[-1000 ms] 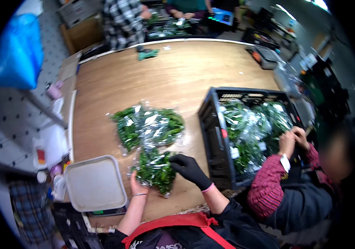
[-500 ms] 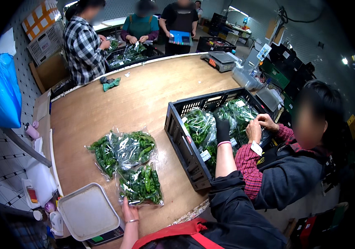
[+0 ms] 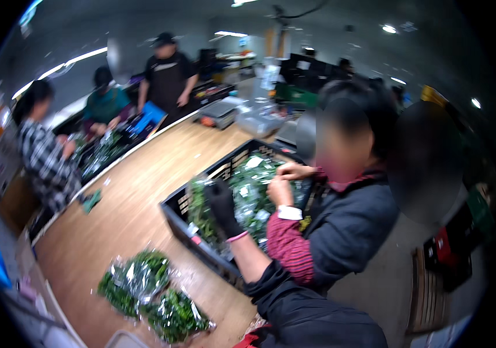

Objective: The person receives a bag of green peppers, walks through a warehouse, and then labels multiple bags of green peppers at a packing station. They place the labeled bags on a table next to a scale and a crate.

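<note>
My right hand (image 3: 222, 204), in a black glove, reaches into a black plastic crate (image 3: 174, 210) filled with clear bags of leafy greens (image 3: 252, 194). The glove rests among the bags; whether it grips one is unclear. My left hand is out of the picture. Bags of greens (image 3: 136, 279) lie on the wooden table (image 3: 138, 197) to my left, one of them (image 3: 175, 315) nearest me. A person in a grey vest and red striped sleeves stands close on my right, with both hands (image 3: 283, 181) in the same crate.
A white tray corner (image 3: 121, 339) shows at the bottom edge. A green glove (image 3: 91, 200) lies on the table's left side. Three people work over another crate of greens (image 3: 104, 152) at the far end. Scales and bins stand behind.
My view has swung up and to the right, toward the crate. My left hand, earlier at the nearest bag on the table, has left the picture. My right hand stays in the crate.
</note>
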`<state>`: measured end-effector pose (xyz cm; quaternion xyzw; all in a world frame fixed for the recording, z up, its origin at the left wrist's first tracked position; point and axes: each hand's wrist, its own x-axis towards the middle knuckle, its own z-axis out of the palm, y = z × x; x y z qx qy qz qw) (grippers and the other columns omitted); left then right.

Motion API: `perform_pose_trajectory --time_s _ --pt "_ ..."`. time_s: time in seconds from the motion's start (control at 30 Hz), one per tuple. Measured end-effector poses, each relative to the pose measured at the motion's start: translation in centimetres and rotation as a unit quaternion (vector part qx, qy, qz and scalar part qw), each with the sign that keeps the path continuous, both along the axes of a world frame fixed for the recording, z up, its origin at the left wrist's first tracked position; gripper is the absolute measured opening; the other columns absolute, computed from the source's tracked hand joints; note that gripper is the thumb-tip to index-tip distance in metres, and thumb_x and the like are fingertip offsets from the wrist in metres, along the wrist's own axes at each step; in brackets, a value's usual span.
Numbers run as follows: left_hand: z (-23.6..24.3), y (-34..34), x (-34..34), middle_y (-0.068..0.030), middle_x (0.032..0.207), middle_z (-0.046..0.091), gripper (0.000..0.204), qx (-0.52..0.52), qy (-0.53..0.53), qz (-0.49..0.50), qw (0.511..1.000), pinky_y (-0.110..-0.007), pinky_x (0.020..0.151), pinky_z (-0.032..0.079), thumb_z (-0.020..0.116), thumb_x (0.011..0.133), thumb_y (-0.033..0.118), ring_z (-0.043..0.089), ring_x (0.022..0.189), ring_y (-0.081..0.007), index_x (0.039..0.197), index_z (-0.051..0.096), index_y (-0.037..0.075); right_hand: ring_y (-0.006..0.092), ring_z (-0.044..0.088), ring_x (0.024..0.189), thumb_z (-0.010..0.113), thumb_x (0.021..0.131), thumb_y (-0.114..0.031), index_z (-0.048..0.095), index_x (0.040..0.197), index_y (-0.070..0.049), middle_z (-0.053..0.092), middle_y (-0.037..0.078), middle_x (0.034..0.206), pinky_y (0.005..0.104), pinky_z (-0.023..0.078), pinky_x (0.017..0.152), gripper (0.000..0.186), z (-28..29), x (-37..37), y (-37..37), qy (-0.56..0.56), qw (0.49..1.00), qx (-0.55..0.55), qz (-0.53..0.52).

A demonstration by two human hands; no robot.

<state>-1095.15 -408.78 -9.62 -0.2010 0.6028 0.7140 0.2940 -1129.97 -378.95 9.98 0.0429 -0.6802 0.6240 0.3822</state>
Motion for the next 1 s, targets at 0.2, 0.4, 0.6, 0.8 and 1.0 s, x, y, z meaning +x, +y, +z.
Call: perform_pose_trajectory --time_s 0.2,0.4,0.6,0.8,1.0 --pt "9.2 1.1 -0.5 -0.0171 0.122 0.052 0.053 -0.067 0.197 0.032 0.978 -0.036 0.097 0.039 0.057 0.087 0.011 0.050 0.109 -0.0232 0.135 0.037 0.000 0.0080 0.044 0.065 0.062 0.081 -0.008 0.053 0.080 -0.002 0.048 0.001 0.067 0.0254 0.039 0.059 0.011 10.8 11.1 -1.7 0.013 0.991 0.008 0.133" --pt "13.7 1.3 -5.2 -0.0149 0.139 0.040 0.080 0.059 0.329 0.272 0.902 -0.051 0.104 0.026 0.064 0.075 0.039 0.036 0.130 -0.0320 0.142 0.029 0.013 0.0048 0.043 0.068 0.065 0.082 -0.013 0.055 0.083 -0.002 0.046 -0.004 0.069 0.0226 0.036 0.058 0.014 9.8 17.9 -4.4 -0.150 0.909 -0.145 0.361" --pt "7.6 0.3 -4.6 -0.0054 0.124 0.051 0.060 0.211 0.245 0.190 0.927 -0.023 0.082 0.045 0.062 0.082 0.015 0.053 0.096 -0.0069 0.135 0.038 0.002 0.0224 0.057 0.078 0.058 0.077 0.008 0.061 0.095 0.001 0.056 0.013 0.089 0.0291 0.047 0.068 0.020 -6.5 21.7 -5.6 -0.087 0.925 0.294 0.223" --pt "1.2 0.7 -1.1 -0.0073 0.094 0.065 0.020 0.137 0.075 0.249 0.956 -0.026 0.069 0.053 0.060 0.090 0.014 0.062 0.080 -0.0134 0.105 0.059 0.000 0.0106 0.056 0.076 0.060 0.087 -0.018 0.058 0.107 -0.005 0.058 0.001 0.088 0.0276 0.048 0.071 0.023 -17.3 24.9 -5.7 -0.434 0.813 -0.189 0.339" --pt "-1.6 0.1 -2.6 -0.0063 0.092 0.065 0.023 0.109 0.036 0.231 0.966 -0.025 0.066 0.052 0.053 0.095 0.023 0.063 0.077 -0.0139 0.100 0.060 0.002 0.0139 0.056 0.100 0.061 0.088 -0.030 0.050 0.126 -0.001 0.060 0.007 0.113 0.0283 0.044 0.087 0.049 -21.1 24.8 -5.0 -0.524 0.731 -0.019 0.437"
